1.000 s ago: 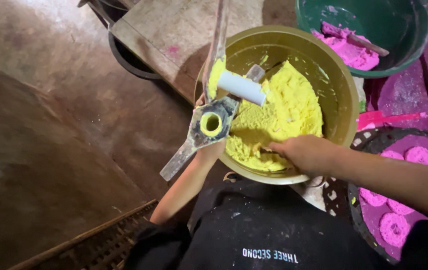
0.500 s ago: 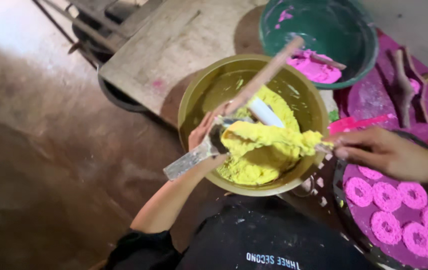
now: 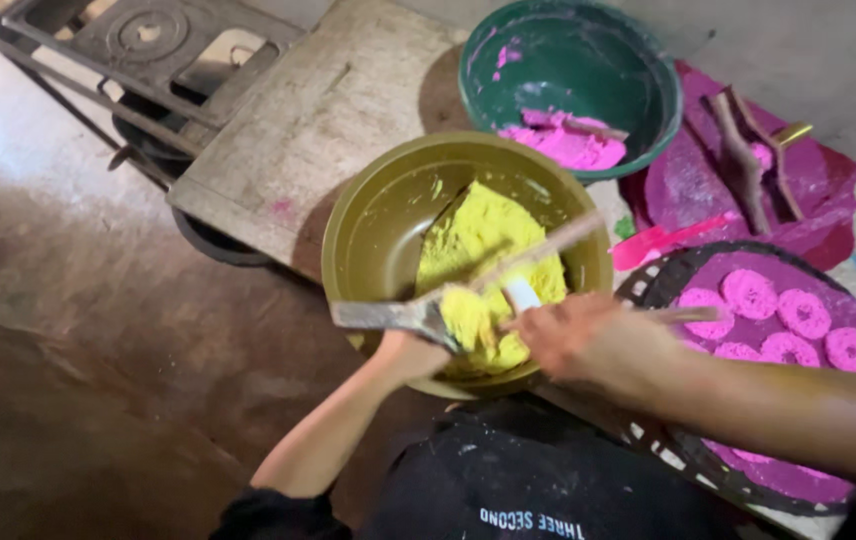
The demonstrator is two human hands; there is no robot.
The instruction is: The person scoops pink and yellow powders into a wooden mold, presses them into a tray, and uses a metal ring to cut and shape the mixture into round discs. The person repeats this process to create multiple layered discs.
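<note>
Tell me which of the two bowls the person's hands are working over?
The olive-yellow bowl holding yellow dough, nearest the person. Both hands, left hand and right hand, are over it; the green bowl behind holds pink dough.

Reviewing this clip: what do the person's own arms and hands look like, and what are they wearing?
Both arms are bare from the hands up, with no gloves, rings or watch to be seen. The left hand and its forearm lead back to a dark sleeve near the shoulder. The right hand is blurred, and its forearm is bare as far as the frame shows. The person wears a black top with white lettering.
</note>
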